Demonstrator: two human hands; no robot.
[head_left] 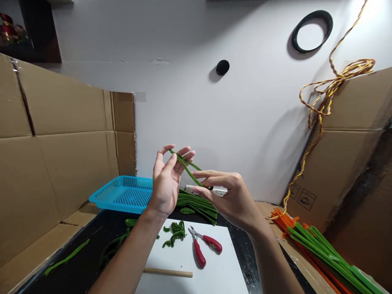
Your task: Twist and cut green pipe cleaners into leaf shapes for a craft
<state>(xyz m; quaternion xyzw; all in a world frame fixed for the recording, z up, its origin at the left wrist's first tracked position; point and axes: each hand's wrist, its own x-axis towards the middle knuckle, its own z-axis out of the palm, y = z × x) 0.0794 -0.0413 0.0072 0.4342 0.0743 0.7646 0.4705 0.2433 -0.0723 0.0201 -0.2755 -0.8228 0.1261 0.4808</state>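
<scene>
My left hand (170, 175) is raised, its thumb and forefinger closed on a dark green pipe cleaner (190, 174) near its upper end, other fingers spread behind. The pipe cleaner is doubled, with two lengths slanting down to the right. My right hand (228, 192) pinches its lower part between thumb and fingers; those fingers partly hide it. Below, on a white board (223, 245), lie red-handled nippers (203, 243), several curled green pipe cleaner pieces (177, 232) and a wooden stick (171, 272).
A blue plastic basket (121, 203) stands at the back left, near a bundle of green pipe cleaners (197, 204). Orange and bright green stems (324, 249) lie at right. Cardboard walls (67, 163) flank the black table, and a yellow twisted cord (303, 163) hangs at right.
</scene>
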